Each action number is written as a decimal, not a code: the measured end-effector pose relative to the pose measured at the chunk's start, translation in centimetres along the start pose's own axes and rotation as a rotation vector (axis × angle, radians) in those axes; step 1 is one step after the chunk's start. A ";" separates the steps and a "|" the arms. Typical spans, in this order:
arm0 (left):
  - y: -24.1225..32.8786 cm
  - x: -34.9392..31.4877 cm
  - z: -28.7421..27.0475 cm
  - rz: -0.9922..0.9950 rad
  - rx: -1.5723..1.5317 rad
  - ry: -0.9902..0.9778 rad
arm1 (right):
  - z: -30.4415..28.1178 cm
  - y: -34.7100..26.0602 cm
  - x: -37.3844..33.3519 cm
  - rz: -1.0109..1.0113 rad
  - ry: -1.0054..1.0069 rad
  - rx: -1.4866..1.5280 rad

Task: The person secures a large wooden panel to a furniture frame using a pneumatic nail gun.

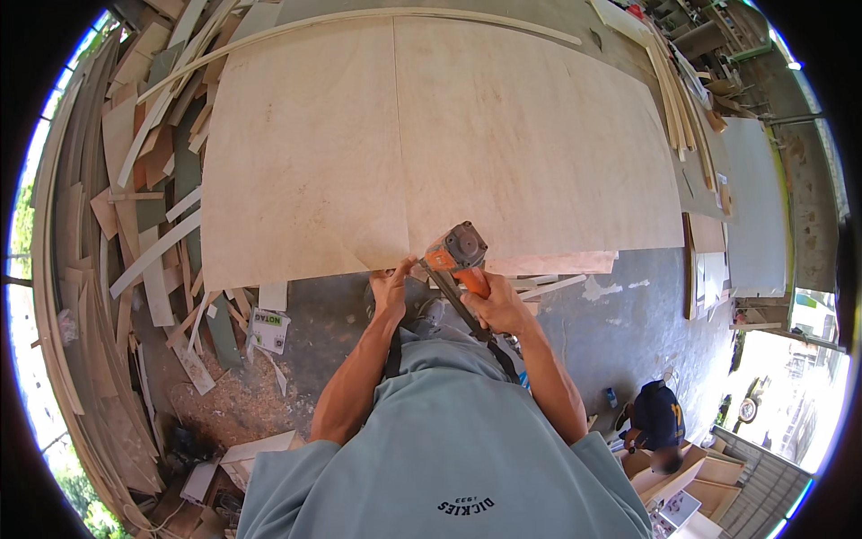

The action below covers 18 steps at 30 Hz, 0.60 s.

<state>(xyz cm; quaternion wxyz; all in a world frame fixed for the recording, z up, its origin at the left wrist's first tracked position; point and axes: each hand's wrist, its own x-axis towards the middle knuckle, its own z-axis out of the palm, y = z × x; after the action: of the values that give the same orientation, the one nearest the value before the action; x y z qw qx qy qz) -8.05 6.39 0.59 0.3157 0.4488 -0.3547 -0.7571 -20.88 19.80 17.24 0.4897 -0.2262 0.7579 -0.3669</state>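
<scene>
Wood offcuts crowd the workshop's left side. The left hand, fingers bent, meets the near edge of a broad, seamed plywood surface; whether it grips cannot be told. An orange nail gun is at that edge, right of the seam, its handle wrapped by the right hand. Beyond, on grey floor, a co-worker bends near a white box, contents indistinct.
</scene>
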 end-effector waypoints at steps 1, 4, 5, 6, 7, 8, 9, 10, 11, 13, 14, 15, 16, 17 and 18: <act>-0.1 0.0 0.0 -0.001 -0.001 0.002 | 0.1 -0.1 -0.1 -0.012 0.013 -0.009; -0.2 0.1 0.0 -0.001 -0.003 0.005 | 0.1 0.6 0.3 -0.053 0.017 -0.046; -0.2 0.1 0.0 0.001 -0.004 0.004 | 0.1 0.9 0.5 -0.066 0.014 -0.060; -0.2 0.1 0.0 0.004 -0.005 0.003 | 0.0 1.3 0.5 -0.068 0.012 -0.052; -0.2 0.1 0.0 -0.001 -0.003 0.002 | 0.0 1.3 0.5 -0.071 0.010 -0.045; -0.2 0.1 -0.1 -0.006 -0.001 0.001 | 0.0 1.3 0.6 -0.074 0.007 -0.037; -0.2 0.1 -0.1 -0.012 0.002 0.000 | 0.0 1.3 0.5 -0.062 0.011 -0.043; -0.2 0.2 -0.1 -0.003 -0.001 -0.001 | 0.0 1.2 0.5 -0.051 0.012 -0.049; -0.3 0.2 -0.1 0.006 -0.003 -0.003 | -0.1 1.0 0.5 -0.041 0.013 -0.055; -0.6 0.4 -0.3 0.024 0.006 -0.008 | -0.1 0.7 0.2 -0.058 0.034 -0.046; -0.8 0.6 -0.6 0.034 0.017 -0.011 | -0.1 0.6 0.2 -0.067 0.044 -0.042; -1.0 0.8 -0.9 0.045 0.028 -0.015 | -0.1 0.6 0.3 -0.062 0.038 -0.033; -1.1 0.8 -1.0 0.039 0.040 -0.013 | -0.2 0.7 0.1 -0.053 0.035 -0.022; -1.2 0.7 -1.1 0.034 0.052 -0.012 | -0.3 0.8 0.0 -0.044 0.032 -0.012; -1.3 0.7 -1.1 0.029 0.063 -0.011 | -0.3 0.8 -0.1 -0.046 0.028 -0.017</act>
<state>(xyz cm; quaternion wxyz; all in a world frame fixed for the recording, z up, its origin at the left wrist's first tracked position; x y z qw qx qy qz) -7.52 6.26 -1.22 0.3103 0.4492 -0.3865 -0.7433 -21.12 20.43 16.74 0.4684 -0.2426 0.7624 -0.3748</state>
